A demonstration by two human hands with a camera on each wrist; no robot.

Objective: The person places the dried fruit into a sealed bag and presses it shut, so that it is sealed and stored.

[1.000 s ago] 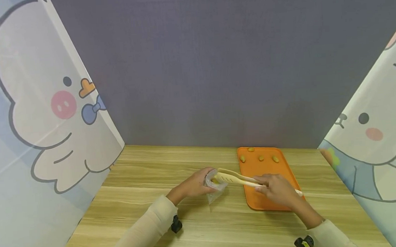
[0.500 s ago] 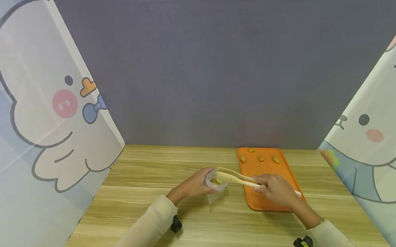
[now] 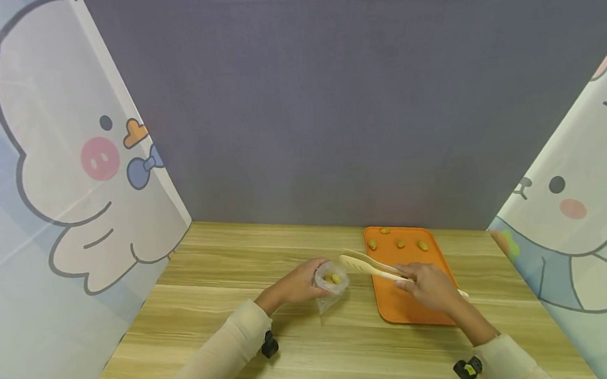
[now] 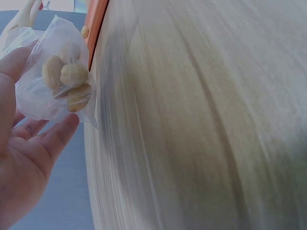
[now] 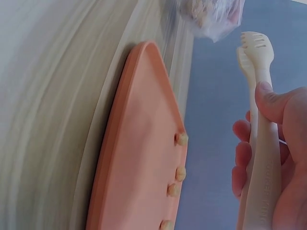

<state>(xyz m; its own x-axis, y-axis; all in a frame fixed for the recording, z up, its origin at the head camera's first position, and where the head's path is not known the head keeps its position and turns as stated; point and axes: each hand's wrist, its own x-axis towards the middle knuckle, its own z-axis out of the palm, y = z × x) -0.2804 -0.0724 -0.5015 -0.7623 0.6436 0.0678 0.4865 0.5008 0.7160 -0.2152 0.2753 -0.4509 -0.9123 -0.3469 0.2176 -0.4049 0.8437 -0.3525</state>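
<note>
Where the wood-grain table [image 3: 316, 370] comes closest to the person, short of the near edge of the orange tray [image 3: 396, 309], I see two pale sleeves [image 3: 239, 332], one well to the tray's left and one just off its near right corner, each with a small black device [image 3: 269, 346] close to the cuff. Farther in, left of the tray, the left hand [image 3: 300, 282] grips a clear plastic bag [image 3: 328, 303], thumb and fingers curled around its side, the open mouth facing up. Small yellowish-brown pieces [image 4: 74, 75] sit bunched inside it; I make out at least three, though folds of plastic hide the exact count. Over the tray's right half, the right hand [image 3: 429, 286] holds cream tongs [image 3: 359, 265], thumb along one arm and fingers wrapped round the other. These reach out past the tray's left edge, their slotted tips slightly parted and near the bag's mouth. Toward the tray's far end lie four similar pieces [image 3: 400, 244], spread out: one by the far edge, one beside the left edge, two farther right. Beyond the tray a grey panel [image 3: 298, 107] rises, flanked left and right by cartoon-printed panels [image 3: 55, 113].
</note>
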